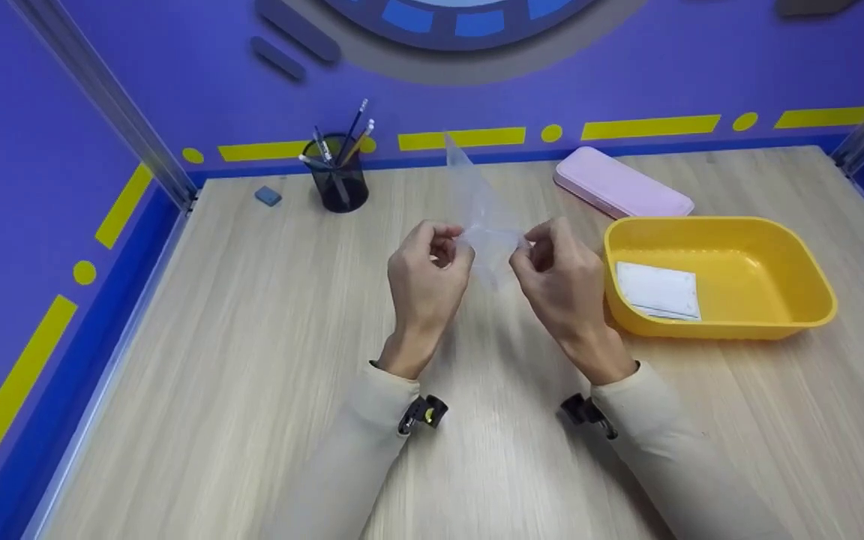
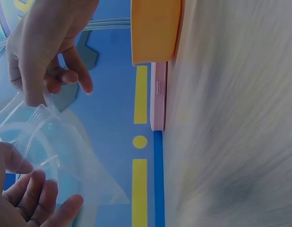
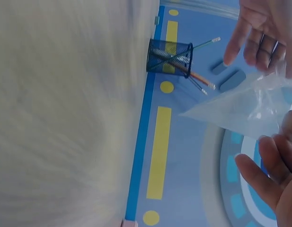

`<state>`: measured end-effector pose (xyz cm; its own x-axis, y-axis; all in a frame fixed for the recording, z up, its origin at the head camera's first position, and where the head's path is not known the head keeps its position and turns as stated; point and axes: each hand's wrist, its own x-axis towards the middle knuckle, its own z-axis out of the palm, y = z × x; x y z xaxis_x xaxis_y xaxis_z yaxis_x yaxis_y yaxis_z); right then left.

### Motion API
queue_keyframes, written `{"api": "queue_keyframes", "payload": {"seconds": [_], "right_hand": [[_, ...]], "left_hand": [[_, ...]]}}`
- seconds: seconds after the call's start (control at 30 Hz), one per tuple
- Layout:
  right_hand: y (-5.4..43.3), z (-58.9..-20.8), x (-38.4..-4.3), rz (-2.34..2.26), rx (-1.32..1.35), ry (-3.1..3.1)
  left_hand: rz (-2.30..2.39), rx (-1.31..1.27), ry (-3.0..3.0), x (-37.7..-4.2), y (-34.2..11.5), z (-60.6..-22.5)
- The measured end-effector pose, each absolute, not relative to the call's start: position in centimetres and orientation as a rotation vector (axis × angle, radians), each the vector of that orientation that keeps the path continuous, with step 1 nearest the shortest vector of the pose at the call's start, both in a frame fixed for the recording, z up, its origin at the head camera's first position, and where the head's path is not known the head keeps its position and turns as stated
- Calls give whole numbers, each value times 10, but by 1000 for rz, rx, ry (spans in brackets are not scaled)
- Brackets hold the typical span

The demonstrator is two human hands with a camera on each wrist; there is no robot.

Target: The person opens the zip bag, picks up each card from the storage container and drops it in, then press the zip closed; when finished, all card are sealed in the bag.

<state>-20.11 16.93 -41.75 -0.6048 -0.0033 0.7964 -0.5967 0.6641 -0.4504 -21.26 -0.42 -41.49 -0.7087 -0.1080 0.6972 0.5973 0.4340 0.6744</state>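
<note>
A clear plastic zip bag (image 1: 486, 236) is stretched between both hands above the table. My left hand (image 1: 430, 274) pinches one side of its mouth between thumb and index finger. The opposite side is pinched by my right hand (image 1: 563, 274). In the left wrist view, ridged zip lines run along the top of the bag (image 2: 65, 151), and its lower corner hangs free. The right wrist view shows the bag (image 3: 245, 109) tapering to a point, with nothing visible inside. The other fingers of both hands are spread or loosely bent.
A yellow basket (image 1: 754, 330) with white cards (image 1: 658, 290) inside stands right of my right hand. Behind it lies a pink pencil case (image 1: 623, 182). A black mesh cup (image 1: 342, 193) with several pencils and a small blue eraser (image 1: 268, 196) are at the back left.
</note>
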Motion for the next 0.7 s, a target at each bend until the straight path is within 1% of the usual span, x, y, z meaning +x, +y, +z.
{"api": "queue_keyframes", "payload": {"seconds": [0.2,0.4,0.7], "right_hand": [[164,-416,-196,959,499,-2097],[161,-417,-195,912,459,-2094],[163,-419,-195,863,400,-2118]], "left_hand": [[-1263,-463,-1979,-212,-2,-416],[-1268,-500,-2000,-211,0,-417],[-1200,-408,-2110,-210,-2,-420]]}}
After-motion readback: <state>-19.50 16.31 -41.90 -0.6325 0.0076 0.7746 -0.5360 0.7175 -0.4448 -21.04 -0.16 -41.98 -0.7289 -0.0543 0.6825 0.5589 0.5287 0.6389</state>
